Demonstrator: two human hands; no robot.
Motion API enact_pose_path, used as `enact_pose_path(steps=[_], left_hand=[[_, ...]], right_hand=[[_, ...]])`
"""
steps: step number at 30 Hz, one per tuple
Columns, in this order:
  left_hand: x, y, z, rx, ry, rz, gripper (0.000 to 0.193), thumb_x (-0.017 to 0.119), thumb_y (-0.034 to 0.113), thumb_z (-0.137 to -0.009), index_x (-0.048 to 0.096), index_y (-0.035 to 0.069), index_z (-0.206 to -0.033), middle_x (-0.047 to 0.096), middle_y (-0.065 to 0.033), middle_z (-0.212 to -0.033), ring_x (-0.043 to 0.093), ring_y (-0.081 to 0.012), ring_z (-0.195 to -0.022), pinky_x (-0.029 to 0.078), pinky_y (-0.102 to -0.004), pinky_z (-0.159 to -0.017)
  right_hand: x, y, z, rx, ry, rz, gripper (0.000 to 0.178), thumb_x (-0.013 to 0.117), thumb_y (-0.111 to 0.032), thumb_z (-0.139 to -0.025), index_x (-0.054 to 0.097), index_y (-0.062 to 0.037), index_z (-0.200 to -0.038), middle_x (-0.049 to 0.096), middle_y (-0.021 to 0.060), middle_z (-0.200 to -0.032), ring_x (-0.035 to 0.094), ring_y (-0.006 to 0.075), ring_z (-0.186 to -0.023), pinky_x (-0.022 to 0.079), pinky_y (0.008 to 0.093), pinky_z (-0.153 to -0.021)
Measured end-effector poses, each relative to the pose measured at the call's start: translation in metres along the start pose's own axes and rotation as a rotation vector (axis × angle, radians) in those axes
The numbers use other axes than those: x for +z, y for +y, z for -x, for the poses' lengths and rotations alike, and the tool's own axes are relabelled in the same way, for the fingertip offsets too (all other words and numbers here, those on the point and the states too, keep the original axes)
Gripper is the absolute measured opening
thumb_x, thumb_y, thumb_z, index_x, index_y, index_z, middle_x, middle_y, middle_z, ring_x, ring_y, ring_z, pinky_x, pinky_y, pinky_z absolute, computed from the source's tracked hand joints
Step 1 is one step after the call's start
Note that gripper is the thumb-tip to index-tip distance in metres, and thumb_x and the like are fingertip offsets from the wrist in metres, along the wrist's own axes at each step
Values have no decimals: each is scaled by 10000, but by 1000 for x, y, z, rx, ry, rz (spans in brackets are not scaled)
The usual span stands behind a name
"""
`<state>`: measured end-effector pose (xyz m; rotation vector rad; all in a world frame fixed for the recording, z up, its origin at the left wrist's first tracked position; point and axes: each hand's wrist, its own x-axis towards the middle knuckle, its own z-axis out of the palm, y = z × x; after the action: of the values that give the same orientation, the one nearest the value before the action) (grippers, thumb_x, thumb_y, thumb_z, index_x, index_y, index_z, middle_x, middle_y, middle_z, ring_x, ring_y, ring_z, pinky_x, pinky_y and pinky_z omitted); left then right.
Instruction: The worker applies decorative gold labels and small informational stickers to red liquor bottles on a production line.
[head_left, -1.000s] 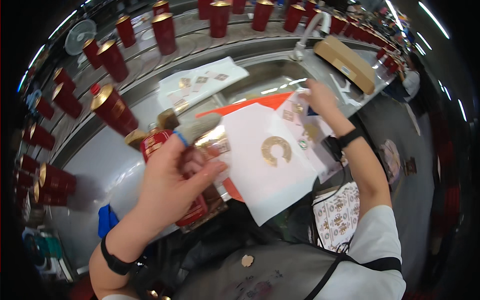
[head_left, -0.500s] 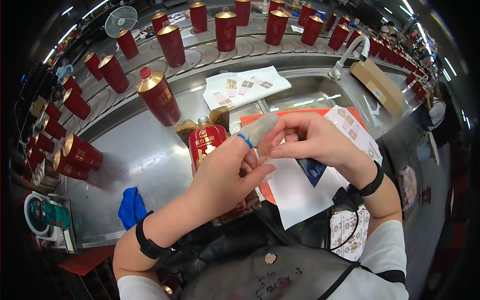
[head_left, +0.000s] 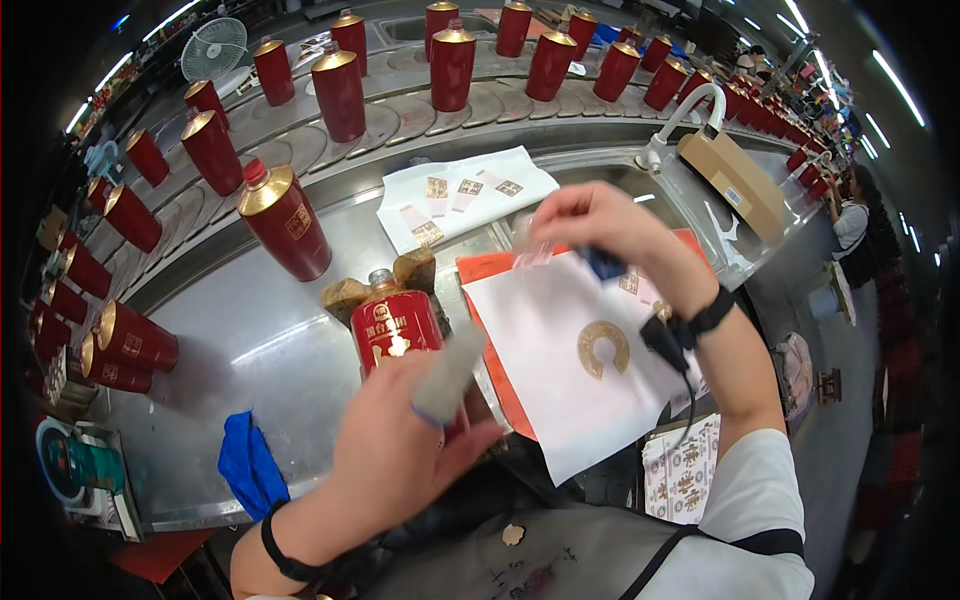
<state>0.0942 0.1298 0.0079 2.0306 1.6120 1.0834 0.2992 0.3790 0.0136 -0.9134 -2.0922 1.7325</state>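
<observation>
My left hand [head_left: 385,425], a grey finger cover [head_left: 450,375] on one finger, hovers low over a red bottle [head_left: 395,325]; its thumb stands apart and I see nothing in it. The bottle lies tilted with its clear neck against a brown two-lobed rest [head_left: 345,297]. Pinched in the fingertips of my right hand [head_left: 610,225] is a small piece of clear film [head_left: 532,248], blurred by motion. A dark blue tool [head_left: 601,263] sits under the same hand, partly hidden by it. Below lies a white sheet [head_left: 530,340] with a gold ring-shaped print [head_left: 603,350], on an orange sheet [head_left: 497,375].
A red bottle with a red cap [head_left: 285,225] stands left. Label pieces lie on a white cloth [head_left: 400,195] beside the sink [head_left: 560,170] and its white faucet [head_left: 690,125]. A blue cloth [head_left: 250,465] lies at left. Several red bottles line the conveyor [head_left: 400,115] behind.
My hands have parted: the right moved up and away with the clear film, the left lower toward the bottle. The ring print on the white sheet has come into sight.
</observation>
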Motion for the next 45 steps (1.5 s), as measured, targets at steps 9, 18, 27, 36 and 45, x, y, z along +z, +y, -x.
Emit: enact_pose_path(steps=[9, 18, 27, 36, 45], left_hand=[[13, -16, 42, 342, -377, -562, 475, 745, 233, -746, 651, 53, -1175, 509, -125, -1414, 400, -369, -1367, 364, -530, -1076], [33, -47, 88, 154, 42, -193, 696, 788, 201, -719, 524, 46, -1344, 396, -221, -1470, 335, -483, -1374, 369, -542, -1094], [49, -67, 80, -33, 106, 344, 1109, 824, 147, -748, 72, 57, -1558, 216, -314, -1524, 347, -483, -1368, 366, -507, -1097], [22, -75, 89, -135, -119, 122, 1176, 798, 422, -760, 34, -24, -1535, 125, -300, -1565, 70, -461, -1469, 103, -514, -1186], [25, -57, 38, -521, 136, 739, 838, 703, 207, -890, 168, -80, -1467, 449, -244, -1396, 503, -268, -1276, 411, -381, -1052]], right_hand=[[-171, 175, -95, 498, 284, 645, 159, 785, -184, -713, 736, -42, -765, 689, 53, -721, 621, 155, -657, 495, 314, -652], [-164, 129, -79, 228, 570, 1289, 254, 713, -324, -752, 754, -121, -898, 716, 135, -849, 693, 320, -831, 542, 424, -745], [38, -42, 13, -170, 176, 631, 83, 702, -88, -848, 700, -8, -869, 641, -52, -743, 492, 2, -638, 388, 180, -573], [120, -70, 12, -18, -313, 117, 83, 748, -36, -824, 691, -17, -882, 651, -17, -776, 541, 22, -682, 400, 183, -605], [124, -25, -6, -68, -208, 110, 180, 740, -62, -851, 609, -37, -971, 566, -66, -717, 468, 6, -640, 357, 180, -585]])
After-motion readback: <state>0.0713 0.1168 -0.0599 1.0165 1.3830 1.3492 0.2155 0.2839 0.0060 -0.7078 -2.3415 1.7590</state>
